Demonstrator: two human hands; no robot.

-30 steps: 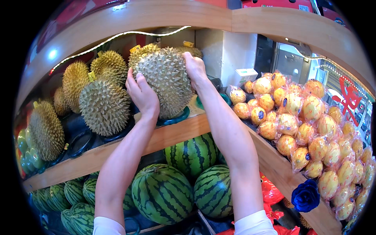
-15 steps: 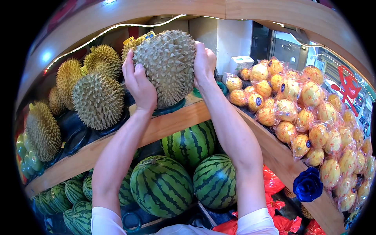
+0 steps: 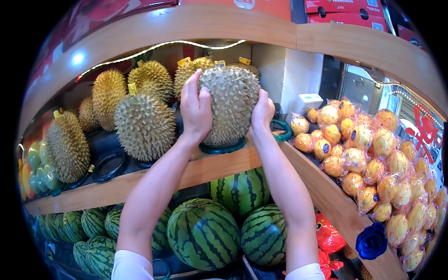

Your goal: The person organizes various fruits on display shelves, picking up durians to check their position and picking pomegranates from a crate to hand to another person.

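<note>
A large, spiky, greenish-brown durian (image 3: 229, 105) is between my two hands on the upper shelf. My left hand (image 3: 196, 108) presses against its left side, fingers along the spines and thumb toward me. Against its right side lies my right hand (image 3: 262, 111), its fingers partly hidden behind the fruit. Directly under the durian is a dark green ring (image 3: 223, 147), and the fruit's base appears to sit on it. Another durian (image 3: 144, 127) stands to the left of my left hand. A second green ring (image 3: 282, 131) lies just right of my right hand.
More durians (image 3: 109, 99) stand at the back left. Wrapped yellow fruits (image 3: 357, 158) are heaped on the right. A wooden ledge (image 3: 196, 171) edges the shelf, with watermelons (image 3: 203, 234) below. A blue flower ornament (image 3: 372, 240) sits on the right-hand board. A wooden beam (image 3: 224, 23) crosses above.
The durian has come down onto the ring between my hands, from a raised position. The view has shifted, so the shelf appears lower and farther right, and more of the upper beam shows.
</note>
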